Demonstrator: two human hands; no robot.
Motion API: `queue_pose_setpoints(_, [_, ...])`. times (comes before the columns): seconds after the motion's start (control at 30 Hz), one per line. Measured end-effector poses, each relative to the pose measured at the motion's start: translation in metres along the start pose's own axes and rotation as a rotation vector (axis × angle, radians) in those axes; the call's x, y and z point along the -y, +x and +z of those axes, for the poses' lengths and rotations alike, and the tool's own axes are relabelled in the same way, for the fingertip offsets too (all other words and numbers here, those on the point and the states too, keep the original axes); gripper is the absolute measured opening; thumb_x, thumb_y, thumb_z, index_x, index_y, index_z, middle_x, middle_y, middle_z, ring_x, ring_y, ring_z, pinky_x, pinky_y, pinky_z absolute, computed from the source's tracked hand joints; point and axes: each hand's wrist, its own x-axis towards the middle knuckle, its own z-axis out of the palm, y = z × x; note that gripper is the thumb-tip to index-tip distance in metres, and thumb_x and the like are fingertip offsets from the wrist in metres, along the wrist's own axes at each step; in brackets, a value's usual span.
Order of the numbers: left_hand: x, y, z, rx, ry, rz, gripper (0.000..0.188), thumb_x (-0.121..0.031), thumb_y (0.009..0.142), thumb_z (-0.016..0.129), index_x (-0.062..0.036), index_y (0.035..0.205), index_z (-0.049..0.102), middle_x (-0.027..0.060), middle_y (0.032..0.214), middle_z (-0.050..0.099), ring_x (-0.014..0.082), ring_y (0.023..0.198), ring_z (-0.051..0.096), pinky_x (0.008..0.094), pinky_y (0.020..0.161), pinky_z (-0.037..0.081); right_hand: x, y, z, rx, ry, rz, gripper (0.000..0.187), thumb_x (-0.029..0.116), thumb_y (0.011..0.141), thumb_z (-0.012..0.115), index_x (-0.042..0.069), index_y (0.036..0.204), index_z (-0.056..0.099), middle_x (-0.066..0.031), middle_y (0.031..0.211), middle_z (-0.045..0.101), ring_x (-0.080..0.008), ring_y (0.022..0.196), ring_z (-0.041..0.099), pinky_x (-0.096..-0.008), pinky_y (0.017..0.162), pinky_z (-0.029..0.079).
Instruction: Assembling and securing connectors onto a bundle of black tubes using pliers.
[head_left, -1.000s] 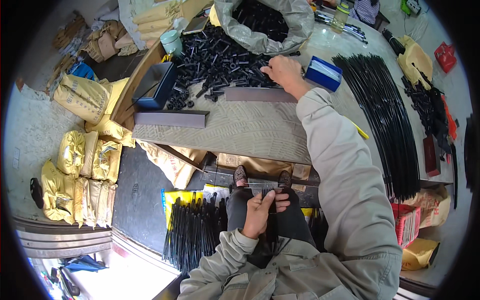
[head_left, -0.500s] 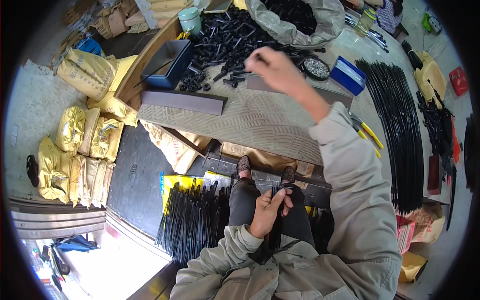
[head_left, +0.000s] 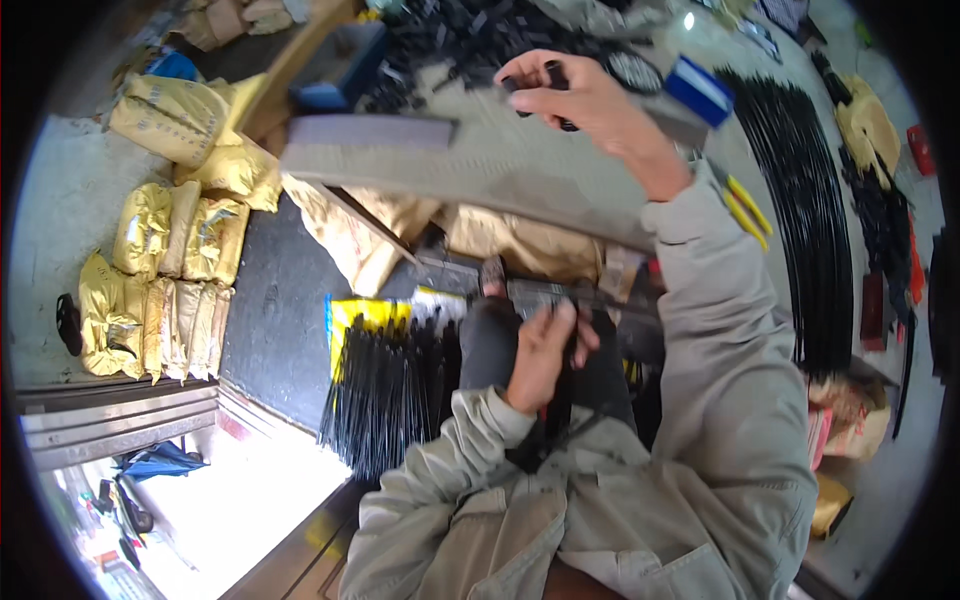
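My right hand (head_left: 590, 98) is raised over the near part of the worktable (head_left: 480, 180), its fingers closed around a few short black tubular fittings (head_left: 556, 75). The fittings stick out between thumb and fingers. Down over my lap, my left hand (head_left: 540, 355) is closed in a pinch and smeared by motion. Thin black rods show in it in the earlier picture; now they are hard to make out. Beyond my right hand lies a blurred heap of similar black fittings (head_left: 480, 45).
A grey-purple strip (head_left: 370, 132), a blue bin (head_left: 340, 70), a small blue box (head_left: 698, 90) and yellow-handled pliers (head_left: 746, 212) lie on the table. Long black rods (head_left: 790, 200) are on the right. More rods (head_left: 385, 400) stand beside my left leg. Filled sacks (head_left: 140, 230) line the left.
My right hand has drawn back from the heap toward me and to the right, with fittings now showing in its fingers. My left hand has risen slightly. The whole view has shifted.
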Motion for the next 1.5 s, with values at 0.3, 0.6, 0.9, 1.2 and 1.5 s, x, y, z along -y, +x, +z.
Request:
queue_pose_setpoints(0.3, [0.008,-0.012,0.021,0.054,-0.069,0.002,0.027,-0.030,0.096,0.028,-0.0041,0.093,0.036,0.0199,0.093,0.061,0.0208,0.059,0.060,0.0262,0.052,0.046,-0.038,-0.152,-0.005,0.155,0.150,0.087,0.026,0.015,0.080,0.063,0.003,0.103,0.062,-0.0016,0.081,0.063,-0.0027,0.063,0.049,-0.0170,0.053,0.038])
queue_pose_setpoints(0.6, [0.021,-0.036,0.039,0.069,0.052,0.085,0.020,-0.020,0.095,0.036,-0.0021,0.103,0.033,0.0239,0.103,0.057,0.0259,0.072,0.064,0.0281,0.061,0.052,-0.048,-0.192,-0.007,0.064,0.358,0.157,0.021,0.014,0.081,0.062,-0.001,0.096,0.062,-0.0033,0.080,0.063,-0.0056,0.066,0.053,-0.0184,0.057,0.041])
queue_pose_setpoints(0.9, [0.018,-0.056,0.053,0.096,0.100,0.182,0.025,-0.012,0.093,0.040,-0.0009,0.112,0.029,0.0258,0.108,0.054,0.0274,0.078,0.064,0.0295,0.064,0.053,-0.037,-0.204,0.001,0.097,0.438,0.104,0.018,0.012,0.081,0.062,-0.001,0.094,0.061,-0.0058,0.080,0.064,-0.0052,0.060,0.052,-0.0177,0.053,0.041])
queue_pose_setpoints(1.2, [0.018,-0.065,0.054,0.105,0.094,0.212,0.030,-0.013,0.092,0.041,-0.0006,0.115,0.025,0.0260,0.107,0.054,0.0282,0.078,0.064,0.0305,0.065,0.053,-0.027,-0.204,0.008,0.157,0.398,0.085,0.018,0.011,0.079,0.064,0.000,0.092,0.060,-0.0035,0.076,0.062,-0.0032,0.057,0.048,-0.0161,0.049,0.038])
queue_pose_setpoints(1.5, [0.017,-0.060,0.050,0.079,0.084,0.178,0.028,-0.012,0.092,0.043,-0.0010,0.111,0.026,0.0258,0.104,0.054,0.0293,0.076,0.064,0.0315,0.065,0.054,-0.033,-0.207,0.016,0.110,0.327,0.014,0.017,0.014,0.080,0.064,0.001,0.090,0.060,-0.0004,0.075,0.060,-0.0019,0.057,0.047,-0.0157,0.050,0.038])
